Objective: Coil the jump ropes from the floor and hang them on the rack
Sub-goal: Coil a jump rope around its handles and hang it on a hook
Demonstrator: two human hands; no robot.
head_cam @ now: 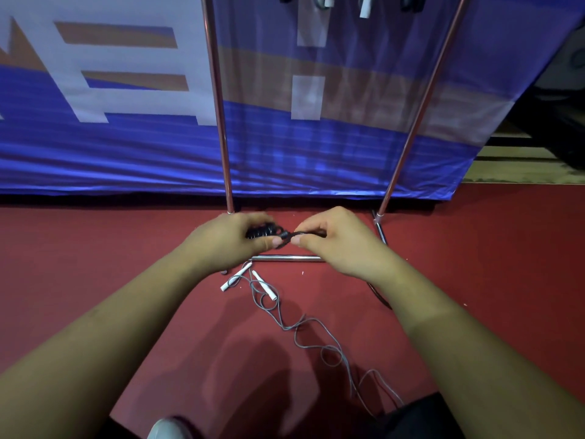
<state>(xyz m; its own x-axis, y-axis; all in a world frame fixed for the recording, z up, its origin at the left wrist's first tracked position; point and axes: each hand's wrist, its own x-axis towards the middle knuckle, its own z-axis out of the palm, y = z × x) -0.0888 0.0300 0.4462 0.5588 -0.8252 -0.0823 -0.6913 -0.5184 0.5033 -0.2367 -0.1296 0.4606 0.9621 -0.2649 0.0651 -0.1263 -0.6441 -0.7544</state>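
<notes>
Left grip [240, 237] is clenched round a coiled black jump rope [264, 233] at frame centre; its loose end is pinched by right grip [332, 242], seemingly for binding. A grey, white-handled jump rope [285, 324] is noted uncoiled on red floor [126, 248], lower centre.

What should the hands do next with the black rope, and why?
Probably the right hand should wrap or tuck the short end it pinches into the black rope coil that the left hand grips, so the bundle holds together for hanging. The coil looks almost fully wound; only a short tail shows between the hands.
</notes>
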